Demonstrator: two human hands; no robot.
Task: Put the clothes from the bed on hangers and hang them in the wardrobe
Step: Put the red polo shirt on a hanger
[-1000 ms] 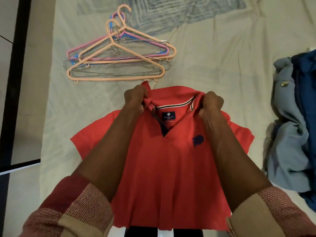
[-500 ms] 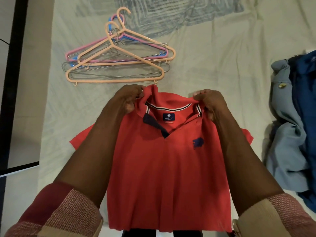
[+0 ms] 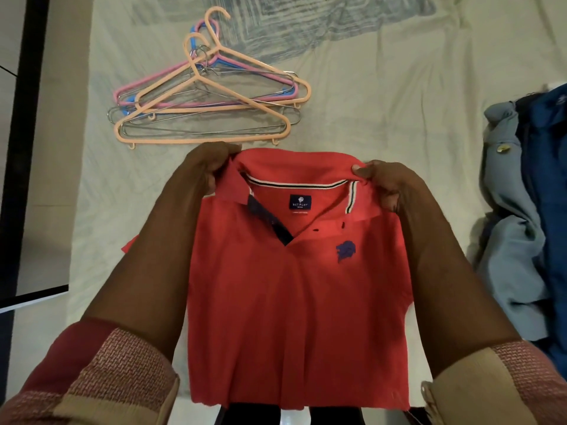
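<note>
Polo shirt, red, is now lifted clear and spread between both hands over the bed. A second ago the hands were bunched close together at the collar with the sleeves fanned out on the sheet; since then they have moved apart to the shoulder seams, so the collar is pulled wide and the neck opening faces up.

Left hand: fingers curled tight, pinching the left collar/shoulder edge. Right hand: same on the right side, thumb on top of the fabric. Neither hand has anything else in it.

Hangers lie untouched in a pile just beyond the collar: peach, pink, blue plastic plus wire ones, tangled together. Grey and blue clothes wait in a heap at the right.

My read: shirt is straightened and ready for a hanger. Next move probably needs one hand freed to pull a hanger out; tangled hooks could drag the others along.
</note>
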